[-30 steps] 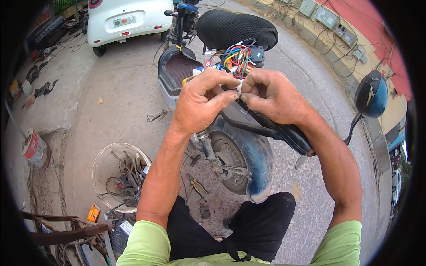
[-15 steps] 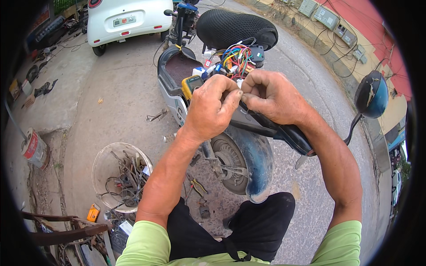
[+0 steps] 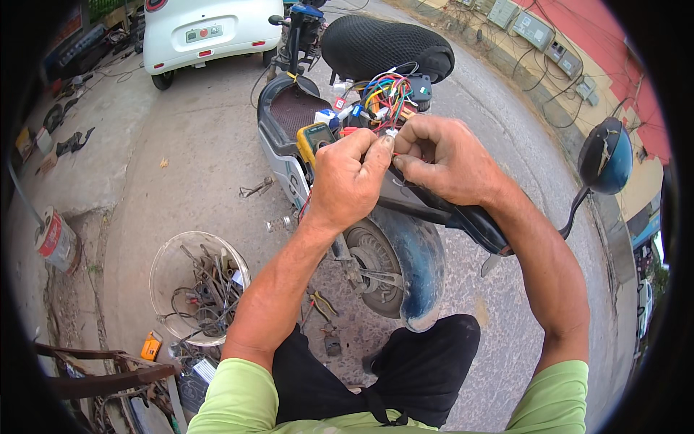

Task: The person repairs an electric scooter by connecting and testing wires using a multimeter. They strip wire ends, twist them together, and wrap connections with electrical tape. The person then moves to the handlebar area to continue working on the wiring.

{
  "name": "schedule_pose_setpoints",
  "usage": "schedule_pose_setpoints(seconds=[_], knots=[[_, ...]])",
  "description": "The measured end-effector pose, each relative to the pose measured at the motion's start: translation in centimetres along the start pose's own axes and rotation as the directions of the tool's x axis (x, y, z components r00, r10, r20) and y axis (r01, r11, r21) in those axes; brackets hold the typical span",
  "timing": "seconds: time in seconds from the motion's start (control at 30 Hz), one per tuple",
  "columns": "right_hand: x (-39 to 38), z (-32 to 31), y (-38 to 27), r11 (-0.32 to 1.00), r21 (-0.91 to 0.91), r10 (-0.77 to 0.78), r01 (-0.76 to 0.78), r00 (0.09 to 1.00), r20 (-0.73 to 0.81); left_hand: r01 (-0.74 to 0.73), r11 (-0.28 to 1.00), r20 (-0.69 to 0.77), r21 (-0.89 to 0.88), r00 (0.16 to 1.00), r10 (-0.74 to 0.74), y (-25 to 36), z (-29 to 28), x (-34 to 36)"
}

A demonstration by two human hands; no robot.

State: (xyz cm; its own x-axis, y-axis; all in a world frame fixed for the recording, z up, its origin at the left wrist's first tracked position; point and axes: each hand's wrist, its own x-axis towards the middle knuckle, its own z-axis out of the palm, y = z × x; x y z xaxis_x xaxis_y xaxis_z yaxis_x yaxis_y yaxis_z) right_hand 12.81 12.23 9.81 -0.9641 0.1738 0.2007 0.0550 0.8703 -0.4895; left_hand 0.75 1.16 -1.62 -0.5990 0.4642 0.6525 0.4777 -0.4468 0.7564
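Note:
My left hand (image 3: 350, 177) and my right hand (image 3: 448, 160) meet in a pinch over the scooter's dark body (image 3: 477, 224), fingertips close together on what looks like a thin wire by a white connector (image 3: 392, 132). Their fingers hide most of it. Just beyond them lies a bundle of coloured wires (image 3: 387, 94) with small plugs, beside a dark box (image 3: 421, 87). A yellow multimeter (image 3: 309, 141) rests left of the bundle, at the edge of the footboard (image 3: 285, 108). Below my hands is the wheel under a blue mudguard (image 3: 423, 282).
A mesh-covered seat (image 3: 383, 47) lies beyond the wires; a mirror (image 3: 603, 155) sticks out right. A white car (image 3: 213, 54) stands behind. Lower left are a bucket (image 3: 160, 275) of scrap, a paint can (image 3: 54, 242) and metal junk (image 3: 101, 376). Pliers (image 3: 325, 307) lie on the ground.
My left hand has moved down and to the right, uncovering more of the multimeter. My right hand has barely shifted; both still pinch at the same spot.

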Motion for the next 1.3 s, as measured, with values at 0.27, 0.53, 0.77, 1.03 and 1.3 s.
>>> schedule_pose_setpoints(seconds=[0.27,0.53,0.77,1.03,1.3], knots=[[0.2,-0.4,1.3,0.967,0.217,0.142,-0.133,0.99,-0.025,-0.063,0.954,-0.106,-0.294,0.994,0.032,-0.1,0.0,0.1],[0.2,-0.8,0.2,0.935,0.314,0.192,-0.167,0.98,-0.052,-0.2,0.978,-0.096,0.056,0.974,0.204,1.5,0.5,-0.2],[0.2,-0.9,-0.1,0.926,0.34,0.199,-0.165,0.978,-0.067,-0.045,0.991,-0.09,0.13,0.994,0.057,0.5,1.0,-0.4],[0.2,-0.9,0.4,0.952,0.273,0.164,-0.142,0.985,-0.06,-0.073,0.973,-0.14,0.219,0.985,0.105,1.4,0.1,0.0],[0.1,-0.8,0.3,0.95,0.284,0.137,-0.131,0.991,-0.001,-0.37,0.915,-0.09,0.161,0.918,0.387,2.1,-0.4,0.6]])
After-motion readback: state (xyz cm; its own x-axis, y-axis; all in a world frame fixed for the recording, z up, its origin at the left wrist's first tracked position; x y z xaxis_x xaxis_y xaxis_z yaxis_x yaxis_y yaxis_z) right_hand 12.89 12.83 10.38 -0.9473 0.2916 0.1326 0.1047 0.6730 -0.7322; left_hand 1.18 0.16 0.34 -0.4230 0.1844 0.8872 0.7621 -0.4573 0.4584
